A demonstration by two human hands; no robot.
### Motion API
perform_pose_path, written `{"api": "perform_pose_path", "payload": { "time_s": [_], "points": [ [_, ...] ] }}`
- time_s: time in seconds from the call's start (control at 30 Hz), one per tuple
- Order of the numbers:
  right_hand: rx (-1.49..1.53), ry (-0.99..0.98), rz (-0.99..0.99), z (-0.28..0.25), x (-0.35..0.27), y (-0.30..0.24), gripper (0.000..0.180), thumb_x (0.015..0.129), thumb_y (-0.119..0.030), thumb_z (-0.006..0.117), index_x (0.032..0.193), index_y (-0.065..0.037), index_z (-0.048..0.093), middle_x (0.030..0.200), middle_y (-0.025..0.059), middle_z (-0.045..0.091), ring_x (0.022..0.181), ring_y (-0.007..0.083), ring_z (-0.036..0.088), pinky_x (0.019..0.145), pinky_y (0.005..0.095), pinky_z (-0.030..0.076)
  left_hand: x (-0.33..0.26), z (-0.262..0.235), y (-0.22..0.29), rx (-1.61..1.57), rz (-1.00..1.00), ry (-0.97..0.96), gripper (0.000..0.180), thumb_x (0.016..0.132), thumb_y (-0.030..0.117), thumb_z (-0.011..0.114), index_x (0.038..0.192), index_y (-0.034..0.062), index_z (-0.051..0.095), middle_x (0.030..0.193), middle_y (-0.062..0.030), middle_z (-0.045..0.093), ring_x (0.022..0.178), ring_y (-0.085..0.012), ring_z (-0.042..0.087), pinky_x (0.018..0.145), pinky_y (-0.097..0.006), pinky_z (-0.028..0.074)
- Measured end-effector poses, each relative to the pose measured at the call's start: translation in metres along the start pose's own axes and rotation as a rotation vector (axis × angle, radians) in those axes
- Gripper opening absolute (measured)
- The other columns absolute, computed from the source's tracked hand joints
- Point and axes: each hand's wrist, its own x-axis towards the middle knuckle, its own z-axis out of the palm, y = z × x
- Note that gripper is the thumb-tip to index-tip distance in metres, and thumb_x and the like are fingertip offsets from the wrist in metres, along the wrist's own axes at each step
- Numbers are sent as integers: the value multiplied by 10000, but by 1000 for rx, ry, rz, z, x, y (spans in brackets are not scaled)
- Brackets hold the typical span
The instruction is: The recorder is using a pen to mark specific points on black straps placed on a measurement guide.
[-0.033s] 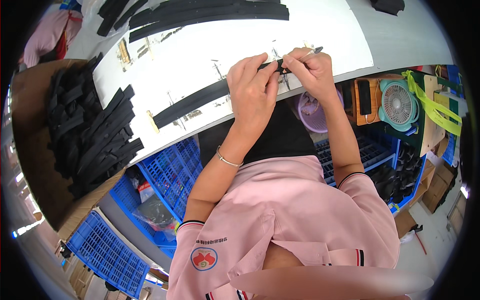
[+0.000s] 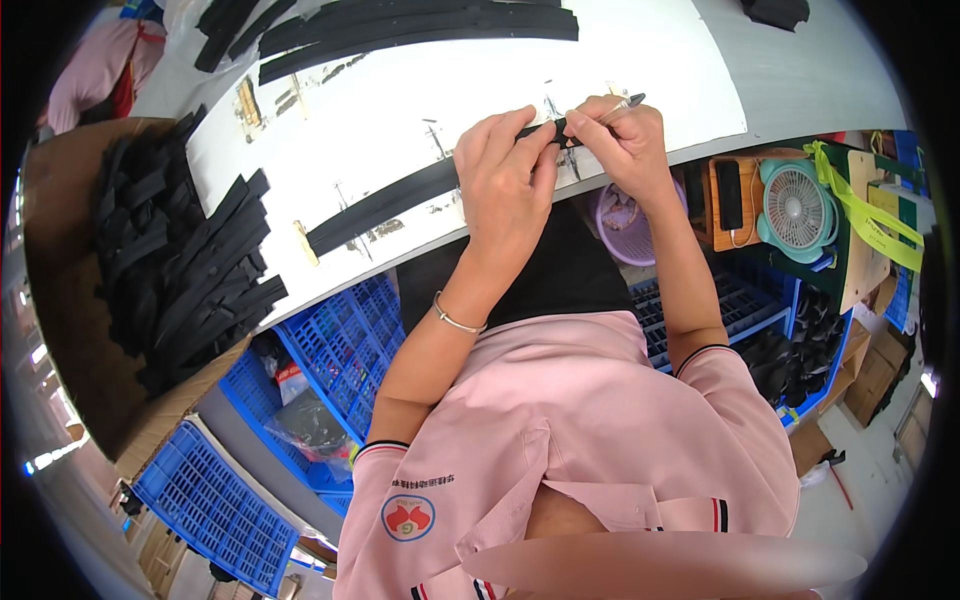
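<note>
A long black fabric strip (image 2: 385, 207) lies slantwise along the near edge of the white work board (image 2: 660, 60). My left hand (image 2: 505, 180) is over the strip's right part, its thumb and forefinger pinching it near the right end. Close beside it, my right hand (image 2: 622, 145) has thumb and fingertips together at that end. A slim pen (image 2: 634, 101) is held in the right hand, its dark end sticking out up and to the right. The pen's other end and the fingertips' exact hold are hidden. Dark marks show on the board around the strip.
More black strips (image 2: 420, 25) lie at the far side. A cardboard box (image 2: 60, 240) heaped with black strips stands at the left. Blue crates (image 2: 215, 510) sit below the table. At the right are a purple basket (image 2: 640, 240), a phone (image 2: 729, 195) and a small fan (image 2: 798, 205).
</note>
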Motion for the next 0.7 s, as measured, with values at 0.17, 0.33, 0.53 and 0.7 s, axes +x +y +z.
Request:
{"api": "perform_pose_path", "payload": {
  "time_s": [0.17,0.33,0.53,0.7],
  "points": [
    [-166,75,-177,4,4,7,141,884,-104,731,788,-2,741,647,64,672,497,142,550,499,287,418,1,1,1,-14,-10,12,213,809,60,798,1022,68,800,1176,-59,730,1143,-265,630,1011,-383,425],
    [-205,86,-201,9,7,3,146,880,-120,728,782,-12,746,644,73,668,510,182,562,530,315,439,0,0,-3,-3,-18,18,230,805,66,797,1035,70,795,1191,-65,723,1155,-275,628,1018,-391,427],
    [-138,19,-76,0,2,-1,152,916,-79,691,819,26,741,702,73,710,576,144,588,575,292,461,-13,-21,2,69,15,-46,481,838,91,767,1309,55,675,1444,-150,573,1365,-387,482,1135,-560,331],
    [24,282,38,-1,-8,3,196,1036,-71,594,980,5,766,771,37,684,623,46,524,557,205,388,-28,-49,-6,128,-67,-136,466,911,189,733,1346,49,644,1479,-147,540,1417,-360,430,1193,-580,212]
  ]
}}
